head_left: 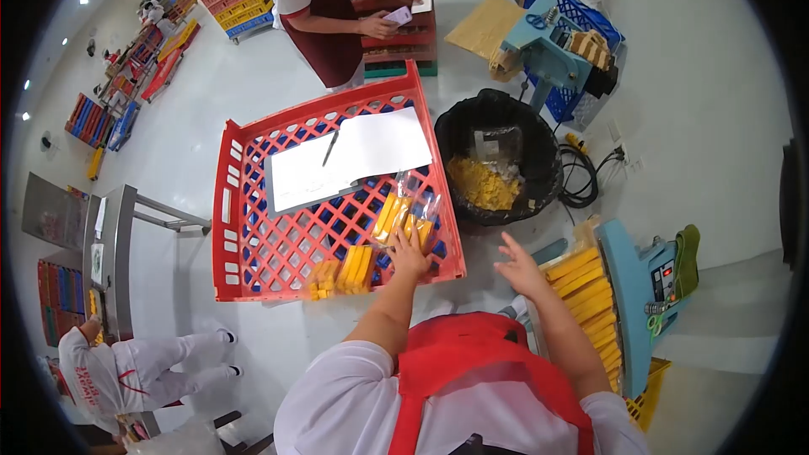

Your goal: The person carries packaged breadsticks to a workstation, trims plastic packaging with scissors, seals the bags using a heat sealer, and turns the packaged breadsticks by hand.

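My left hand [409, 254] reaches over the near right corner of a red plastic crate [221, 236]. Its fingers are stretched apart and touch a clear bag of yellow sticks [419, 226]. Another bag of yellow sticks [389, 214] lies just beyond it. Two more such bags, a left bag [322, 280] and a right bag [355, 270], rest along the crate's near edge. To the right, my right hand [520, 268] hangs in the air with spread fingers and nothing in it. It is nearest to a row of yellow sticks [586, 295] beside a blue sealing machine [628, 286].
An open notebook [388, 143] with a pen [329, 148] lies in the crate. A black-lined bin [548, 177] holds yellow scraps. Past the crate stands a co-worker in a dark red apron [324, 21]. Another blue machine [539, 42] and black cables [581, 181] are along the wall.
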Tool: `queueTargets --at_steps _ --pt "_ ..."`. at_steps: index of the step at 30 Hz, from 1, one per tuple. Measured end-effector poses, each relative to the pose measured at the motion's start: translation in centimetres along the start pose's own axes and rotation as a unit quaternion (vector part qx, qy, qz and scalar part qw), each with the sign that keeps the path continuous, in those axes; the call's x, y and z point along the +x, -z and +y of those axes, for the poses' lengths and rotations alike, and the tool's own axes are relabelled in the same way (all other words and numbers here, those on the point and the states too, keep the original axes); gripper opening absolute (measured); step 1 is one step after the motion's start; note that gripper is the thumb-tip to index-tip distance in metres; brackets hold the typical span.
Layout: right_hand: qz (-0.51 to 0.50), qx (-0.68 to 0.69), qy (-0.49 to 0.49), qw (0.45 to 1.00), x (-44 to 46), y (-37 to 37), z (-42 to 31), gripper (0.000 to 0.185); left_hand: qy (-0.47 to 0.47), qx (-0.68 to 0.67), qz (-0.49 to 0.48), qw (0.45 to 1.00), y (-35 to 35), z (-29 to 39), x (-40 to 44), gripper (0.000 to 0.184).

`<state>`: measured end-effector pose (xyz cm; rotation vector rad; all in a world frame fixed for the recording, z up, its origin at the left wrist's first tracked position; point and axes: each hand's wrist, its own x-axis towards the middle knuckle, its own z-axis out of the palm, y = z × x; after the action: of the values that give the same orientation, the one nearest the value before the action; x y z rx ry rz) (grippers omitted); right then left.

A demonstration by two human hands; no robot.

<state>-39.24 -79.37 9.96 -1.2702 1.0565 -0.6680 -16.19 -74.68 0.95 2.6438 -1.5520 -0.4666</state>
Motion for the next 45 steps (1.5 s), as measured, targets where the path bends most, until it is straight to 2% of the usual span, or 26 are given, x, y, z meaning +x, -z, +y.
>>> queueTargets --at_steps 2,4,5,6,8,9,13,16,17,18,19,21,22,23,24,25,26,28,30,31,35,37,38,40,43,45 --pt "-0.034 -0.031 0.009 0.999 -0.1 0.4 -0.4 0.040 0.033 0.008 -0.011 0.999 -2.0 0.9 -0.1 0.061" --pt "-0.087 -0.015 -0.039 0.995 -0.1 0.3 -0.7 0.037 0.038 0.039 0.057 0.997 -6.3 -0.2 1.7 0.069" --pt "-0.089 -0.012 -0.037 0.995 -0.1 0.1 -0.7 0.037 0.037 0.054 0.065 0.996 -7.4 -0.6 2.2 0.083" --pt "-0.098 -0.027 -0.036 0.994 -0.2 0.0 -0.9 0.036 0.037 0.056 0.067 0.995 -4.8 -0.1 1.8 0.083" --pt "-0.108 -0.042 -0.033 0.993 -0.2 -0.3 -1.3 0.035 0.108 -0.087 -0.074 0.988 0.5 1.0 0.9 0.092" --pt "-0.111 -0.035 -0.033 0.993 -0.2 -0.7 -1.5 0.032 0.161 -0.106 -0.056 0.980 -0.1 0.6 1.5 0.094" --pt "-0.148 -0.039 0.000 0.988 -0.3 -1.6 -2.8 0.026 0.195 -0.149 -0.078 0.966 0.2 -0.7 2.2 0.094" --pt "-0.166 -0.046 0.060 0.983 0.8 -1.3 -2.5 0.024 0.159 -0.219 -0.049 0.961 0.6 -2.2 1.7 0.094" --pt "-0.169 -0.045 0.063 0.983 0.9 -1.6 -3.2 0.024 0.108 -0.268 0.022 0.957 0.7 -2.9 1.2 0.094" --pt "-0.141 -0.011 0.020 0.990 0.8 -2.0 -4.2 0.026 0.055 -0.314 0.094 0.943 0.7 -3.4 1.0 0.095" --pt "-0.114 0.022 -0.022 0.993 1.0 -2.4 -4.9 0.029 0.057 -0.312 0.099 0.943 0.8 -3.8 1.1 0.095" --pt "-0.087 0.067 -0.048 0.993 1.6 -3.3 -5.6 0.035 -0.037 -0.549 0.133 0.824 3.6 -3.6 0.3 0.094" --pt "-0.056 0.111 -0.081 0.989 1.7 -3.7 -5.8 0.042 -0.034 -0.548 0.139 0.824 5.3 -3.0 -0.3 0.094" --pt "-0.062 0.111 -0.079 0.989 2.1 -4.2 -5.7 0.042 -0.071 -0.636 0.131 0.757 8.9 -1.3 -1.6 0.093" --pt "-0.076 0.206 -0.164 0.962 2.7 -4.7 -5.3 0.047 -0.108 -0.715 0.122 0.680 11.6 -0.1 -2.6 0.093" --pt "-0.087 0.296 -0.247 0.919 3.0 -5.1 -5.1 0.053 -0.107 -0.714 0.127 0.680 12.7 0.3 -3.0 0.093" --pt "-0.092 0.295 -0.246 0.919 3.1 -5.5 -5.7 0.053 -0.144 -0.732 0.108 0.657 13.5 0.6 -3.3 0.092" --pt "-0.283 0.426 -0.239 0.825 2.8 -6.4 -7.4 0.054 -0.180 -0.747 0.093 0.633 15.8 1.6 -4.1 0.092" --pt "-0.300 0.413 -0.206 0.835 2.9 -7.3 -8.5 0.056 -0.226 -0.762 0.087 0.601 18.5 2.6 -5.1 0.092" --pt "-0.311 0.401 -0.170 0.845 2.9 -7.5 -8.9 0.058 -0.219 -0.727 0.098 0.643 19.1 2.6 -4.9 0.093" --pt "-0.279 0.360 -0.160 0.876 2.8 -7.0 -10.0 0.058 -0.223 -0.744 0.088 0.624 20.9 3.3 -4.6 0.093" --pt "-0.268 0.396 -0.142 0.867 2.2 -6.4 -10.6 0.059 -0.241 -0.810 0.060 0.532 21.0 3.6 -4.3 0.091" --pt "-0.266 0.395 -0.141 0.868 1.6 -6.3 -11.2 0.059 -0.242 -0.810 0.058 0.531 21.2 3.7 -4.4 0.091" --pt "-0.267 0.513 -0.221 0.785 0.8 -6.2 -12.5 0.057 -0.263 -0.858 -0.033 0.440 22.2 4.3 -4.6 0.087" --pt "-0.368 0.504 -0.169 0.763 0.0 -5.6 -12.3 0.060 -0.302 -0.843 -0.111 0.431 23.5 4.7 -4.8 0.086" --pt "-0.381 0.506 -0.177 0.753 0.2 -5.5 -12.4 0.060 -0.314 -0.839 -0.141 0.422 24.3 4.8 -4.9 0.088"
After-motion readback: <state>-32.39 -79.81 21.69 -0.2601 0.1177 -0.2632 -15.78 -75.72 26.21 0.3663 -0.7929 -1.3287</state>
